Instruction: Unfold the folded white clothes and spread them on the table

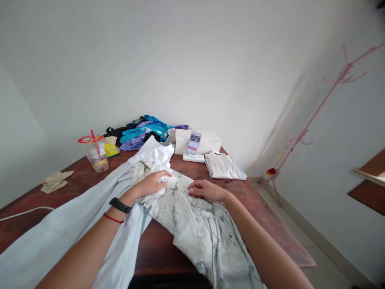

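Note:
A white garment with a grey cartoon print (192,216) lies rumpled across the table, its near end draping over the front edge toward me. My left hand (152,183), with a black band and a red cord at the wrist, grips a bunched part of its far left end. On the right, my right hand (208,189) has its fingers curled together on the garment's right edge; the fingertips are partly hidden. Beside and partly under the printed garment, a long white garment (90,212) stretches from the table's middle to the lower left.
Behind sit a clothes heap (147,130), a white box (207,140) and folded clothes (225,165). A lidded plastic cup (98,156) with a straw, a beige cloth (56,181) and a white cable (33,209) are left. A pink coat stand (314,116) stands right.

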The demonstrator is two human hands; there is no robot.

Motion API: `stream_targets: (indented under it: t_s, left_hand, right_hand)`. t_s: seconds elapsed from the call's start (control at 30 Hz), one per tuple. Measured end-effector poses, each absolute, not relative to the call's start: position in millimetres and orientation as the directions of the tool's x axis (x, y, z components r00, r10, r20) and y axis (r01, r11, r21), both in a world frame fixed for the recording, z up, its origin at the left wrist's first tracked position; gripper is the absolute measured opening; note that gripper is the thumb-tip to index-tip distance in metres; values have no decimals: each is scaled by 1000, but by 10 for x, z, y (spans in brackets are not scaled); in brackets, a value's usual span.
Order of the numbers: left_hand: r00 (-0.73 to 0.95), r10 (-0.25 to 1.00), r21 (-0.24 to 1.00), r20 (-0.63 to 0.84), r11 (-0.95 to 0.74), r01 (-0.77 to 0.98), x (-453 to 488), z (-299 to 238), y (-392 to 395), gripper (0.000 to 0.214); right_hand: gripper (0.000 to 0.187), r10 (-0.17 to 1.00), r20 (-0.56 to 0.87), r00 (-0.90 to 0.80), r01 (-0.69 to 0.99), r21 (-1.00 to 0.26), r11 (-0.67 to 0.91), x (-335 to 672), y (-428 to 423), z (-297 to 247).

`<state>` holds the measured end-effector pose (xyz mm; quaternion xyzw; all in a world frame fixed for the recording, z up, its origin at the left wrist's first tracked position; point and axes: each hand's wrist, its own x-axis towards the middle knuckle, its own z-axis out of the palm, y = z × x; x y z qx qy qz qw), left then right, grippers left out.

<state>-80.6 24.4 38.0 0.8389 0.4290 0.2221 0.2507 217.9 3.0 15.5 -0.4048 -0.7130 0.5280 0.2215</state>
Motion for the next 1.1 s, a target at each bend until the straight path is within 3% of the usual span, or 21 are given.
stream_targets:
  t_s: [0.17, 0.33, 0.47, 0.57, 0.73, 0.93, 1.03, 1.1]
  left_hand:
    - [530, 833, 609, 156, -504, 612, -796, 366, 240, 47]
    - [536, 826, 603, 171, -518, 606, -802, 339, 247, 46]
    - [535, 827, 588, 174, -524, 617, -806, 331, 255, 47]
    - [537, 824, 584, 181, -529, 616, -805, 319, 265, 47]
    - [539, 822, 594, 184, -530, 605, -807, 279, 293, 48]
    - [525, 833, 612, 175, -510, 605, -828, 229, 328, 47]
    - [532, 829, 616, 175, -514, 597, -830, 220, 334, 48]
    - [536, 825, 617, 178, -518, 592, -823, 230, 325, 48]
  right_hand:
    - [48, 756, 4, -654, 397, -849, 348, 2139, -10, 196]
    - [78, 744, 2, -668, 425, -819, 384, 2034, -108, 210]
    - [88, 758, -25, -652, 495, -772, 400, 1994, -147, 202]
    - [76, 746, -9, -665, 486, -765, 424, 1984, -163, 231]
    - [32, 621, -2, -784, 354, -823, 444, 2022, -194, 350]
    - [26, 700, 134, -701, 337, -804, 491, 2081, -173, 423]
    - [27, 742, 95, -663, 380, -811, 444, 2048, -150, 359]
    - [41, 778, 61, -625, 400, -831, 387, 2010, -138, 298]
